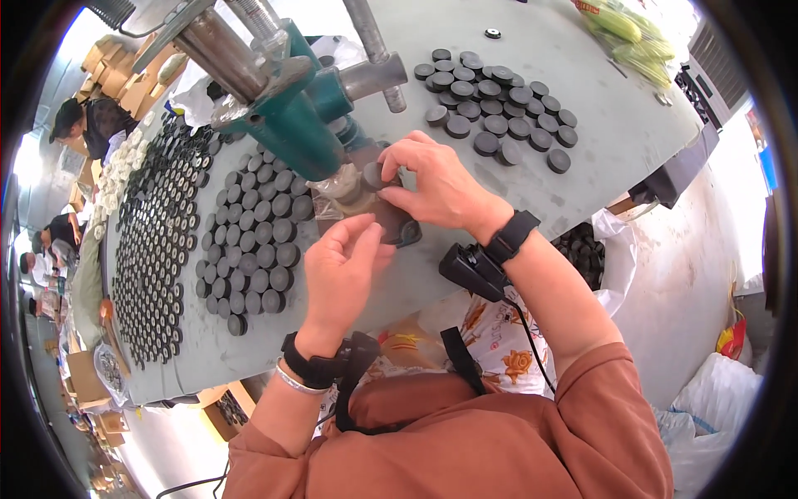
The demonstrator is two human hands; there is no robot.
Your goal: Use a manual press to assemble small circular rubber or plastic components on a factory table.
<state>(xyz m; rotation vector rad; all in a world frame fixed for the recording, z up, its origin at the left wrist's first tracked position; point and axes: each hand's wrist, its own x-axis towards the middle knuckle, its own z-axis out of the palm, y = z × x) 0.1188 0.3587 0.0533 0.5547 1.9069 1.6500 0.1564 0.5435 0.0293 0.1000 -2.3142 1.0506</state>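
A green hand press (287, 125) with a steel ram and lever stands at the top centre of the table. Beside its lower end, my right hand (436, 183) pinches a dark grey round disc (373, 176) between thumb and fingers. My left hand (341, 270) is just in front of the press base (399, 231). Its fingers are loosely bent and apart, slightly blurred, with nothing visible in them. Clear plastic film (339, 185) wraps the lower part of the press, next to the disc. My fingers and the press partly hide the spot under the ram.
Many dark discs (264, 233) lie left of the press, beside rows of small ringed parts (150, 274). Another group of discs (496, 125) lies at the right on the grey table (573, 195). Bagged green vegetables (632, 37) sit far right. Other people (91, 125) work at left.
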